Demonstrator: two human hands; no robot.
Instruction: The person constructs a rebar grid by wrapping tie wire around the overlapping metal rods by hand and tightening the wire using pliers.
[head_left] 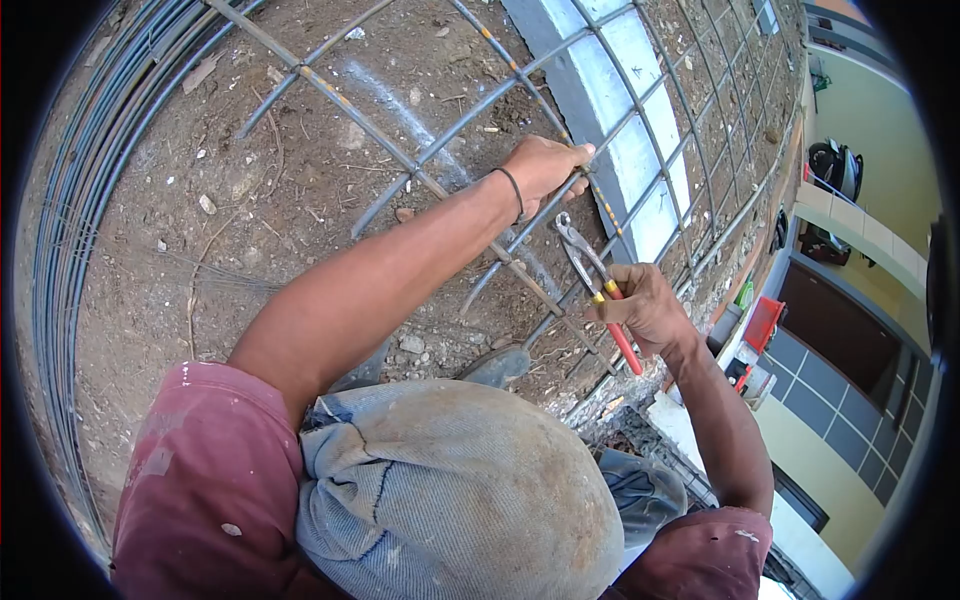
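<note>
My left hand (545,170), with a dark band at the wrist, is closed around the rebar (553,203) at a crossing of the steel grid. Whether its fingers also pinch a tie wire is hidden. My right hand (650,305) grips a pair of pincers (580,250) by their red and yellow handles. The pincers' metal head points up and left, a little below the left hand and apart from the crossing. The rebar grid (410,165) has orange-brown marks on some bars and is raised over the dirt.
A bundle of long bars (62,220) curves along the left side. A pale grey-white slab (630,120) lies beneath the grid. Thin wires (225,278) rest on the dirt (300,180). My denim-covered knee (460,490) is in front. A tiled house wall (835,405) and a red object (763,322) stand right.
</note>
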